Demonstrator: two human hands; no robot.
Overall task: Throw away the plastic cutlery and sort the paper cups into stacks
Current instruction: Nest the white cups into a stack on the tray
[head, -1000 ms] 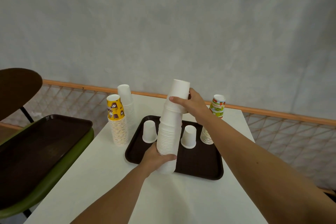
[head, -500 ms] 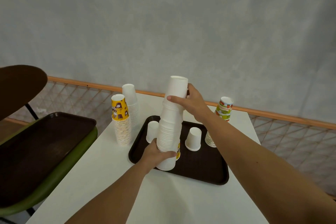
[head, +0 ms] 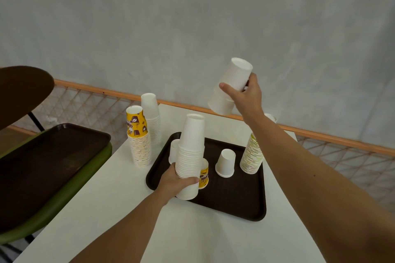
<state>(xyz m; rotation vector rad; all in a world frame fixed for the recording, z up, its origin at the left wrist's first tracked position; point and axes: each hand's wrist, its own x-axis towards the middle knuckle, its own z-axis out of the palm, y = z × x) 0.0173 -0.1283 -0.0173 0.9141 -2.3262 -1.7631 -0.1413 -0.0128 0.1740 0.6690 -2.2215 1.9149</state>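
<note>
- The right grip is clenched round a short nest of white cups, held in the air above the far edge of the tabletop.
- The left grip wraps the lower part of the tall stack, which stands on the tray (mouths down, closed end on top).
- The relation that counts: the nest lies up and to the right of the tall stack's top, well apart from it, with nothing between.
- Axes differ. The tall stack is near upright. The nest is tilted, its closed end up and right and its open mouth down and left.
- To seat on any stack, the nest likely has to swing upright first, mouth straight down over that stack's top.
- The right grip is the nearer one to the green stack, which is at the tray's far right, under the forearm. The plain white stack behind the yellow stack is across the left arm.
- Loose on the tray are a white cup and a yellow cup, the latter partly hidden behind the tall stack.
- No cutlery shows.
</note>
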